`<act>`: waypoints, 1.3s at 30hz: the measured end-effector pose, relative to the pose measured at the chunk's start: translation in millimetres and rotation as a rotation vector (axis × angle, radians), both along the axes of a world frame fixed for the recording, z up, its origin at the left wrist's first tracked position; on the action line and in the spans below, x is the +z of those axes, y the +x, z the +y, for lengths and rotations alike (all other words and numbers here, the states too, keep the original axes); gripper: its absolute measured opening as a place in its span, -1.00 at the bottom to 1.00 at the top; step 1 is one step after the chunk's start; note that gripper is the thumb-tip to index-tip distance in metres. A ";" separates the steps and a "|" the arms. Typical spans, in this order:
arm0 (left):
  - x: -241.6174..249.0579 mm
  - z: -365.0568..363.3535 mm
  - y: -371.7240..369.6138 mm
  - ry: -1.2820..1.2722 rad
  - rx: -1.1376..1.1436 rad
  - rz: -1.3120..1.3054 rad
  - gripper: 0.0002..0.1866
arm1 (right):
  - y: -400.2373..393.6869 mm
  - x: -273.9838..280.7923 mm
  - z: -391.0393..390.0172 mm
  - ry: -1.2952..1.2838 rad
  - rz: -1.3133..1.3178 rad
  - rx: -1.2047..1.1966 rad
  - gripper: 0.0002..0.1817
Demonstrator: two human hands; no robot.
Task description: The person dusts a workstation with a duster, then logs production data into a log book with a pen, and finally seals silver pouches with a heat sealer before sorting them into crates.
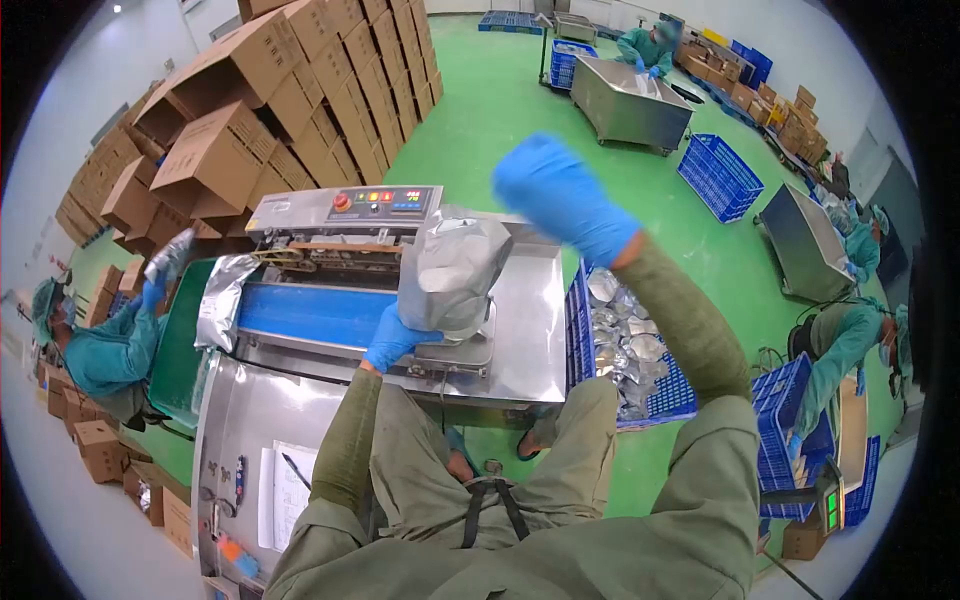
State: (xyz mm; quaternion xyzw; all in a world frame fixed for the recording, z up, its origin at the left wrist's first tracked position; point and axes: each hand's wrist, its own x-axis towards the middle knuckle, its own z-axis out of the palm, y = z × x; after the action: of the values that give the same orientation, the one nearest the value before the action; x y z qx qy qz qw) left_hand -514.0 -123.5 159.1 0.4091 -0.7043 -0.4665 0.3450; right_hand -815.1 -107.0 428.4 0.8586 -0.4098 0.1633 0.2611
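A bulging silver foil pouch (pixel 455 270) stands on a small metal platform at the right end of a sealing machine (pixel 345 225). My left hand (pixel 397 338), in a blue glove, grips the pouch low on its near left side, thumb stretched along the base. Raised to the right of the pouch and apart from it is my blue-gloved right hand (pixel 568 198). It looks rounded but is smeared by motion, so its fingers cannot be made out. Another silver pouch (pixel 225 300) lies at the left end of the machine's blue belt (pixel 315 312).
A blue crate (pixel 680 400) of silver pouches stands by my right leg. Left of me are a steel table (pixel 250 400) with a notepad (pixel 287 495) and pen, and a co-worker (pixel 105 350) lifting a pouch. Cardboard boxes (pixel 225 160) are stacked behind the machine.
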 end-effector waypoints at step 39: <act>-112.6 -117.0 2.5 -0.507 0.285 -0.585 -0.76 | 32.0 -332.2 -25.8 0.484 -1.845 -0.359 -0.63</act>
State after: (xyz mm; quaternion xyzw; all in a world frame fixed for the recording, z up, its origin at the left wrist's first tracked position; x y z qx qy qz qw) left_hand -511.5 -240.4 46.5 0.5197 -0.8018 -0.0897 0.2811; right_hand -783.1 -132.8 96.2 0.3480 -0.6010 0.6415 -0.3258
